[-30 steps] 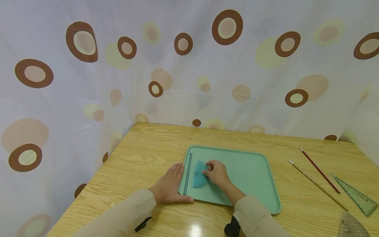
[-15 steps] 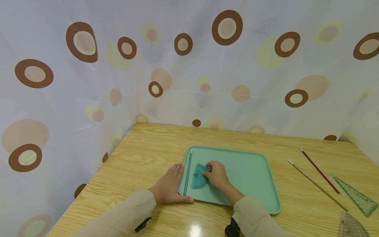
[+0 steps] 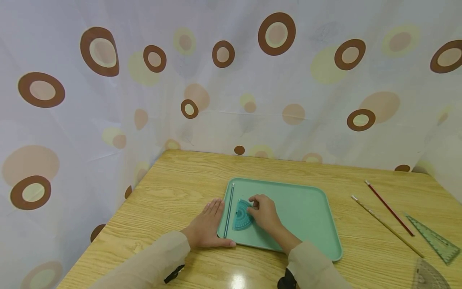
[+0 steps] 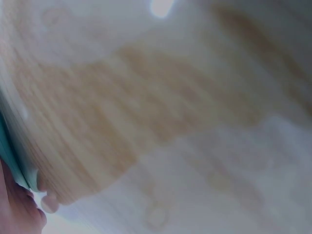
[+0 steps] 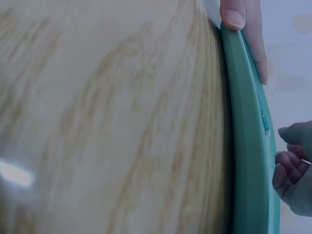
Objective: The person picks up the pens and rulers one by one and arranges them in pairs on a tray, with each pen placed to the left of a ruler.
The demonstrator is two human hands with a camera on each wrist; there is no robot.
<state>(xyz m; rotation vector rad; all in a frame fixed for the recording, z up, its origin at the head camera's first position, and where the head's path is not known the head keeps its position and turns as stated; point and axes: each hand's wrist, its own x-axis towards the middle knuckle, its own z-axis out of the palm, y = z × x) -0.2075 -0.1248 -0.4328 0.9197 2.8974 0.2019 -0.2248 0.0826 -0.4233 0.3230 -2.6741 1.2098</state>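
Observation:
A teal tray (image 3: 306,216) lies on the wooden table. My left hand (image 3: 207,226) rests flat at its near left corner, fingers straight along the left side and thumb along the front rim. Inside the tray, a blue pencil (image 3: 229,210) runs parallel to the left rim. Just right of it lies a translucent blue protractor (image 3: 241,216), its straight edge facing the pencil. My right hand (image 3: 266,212) is over the protractor's curved edge, thumb and index finger bent and apart. The right wrist view shows these fingers (image 5: 287,168) loosely curled above the tray, nothing between them.
On the table's right side lie a red pencil (image 3: 390,208), a yellowish pencil (image 3: 388,226), a clear set square (image 3: 434,239) and another clear protractor (image 3: 429,277), cut off by the frame. A patterned curtain (image 3: 231,88) stands behind and beside the table.
The protractor, tilted between the right fingers a second ago, has come down flat in the tray. The right hand has let it go and drawn slightly away. The left hand stays put.

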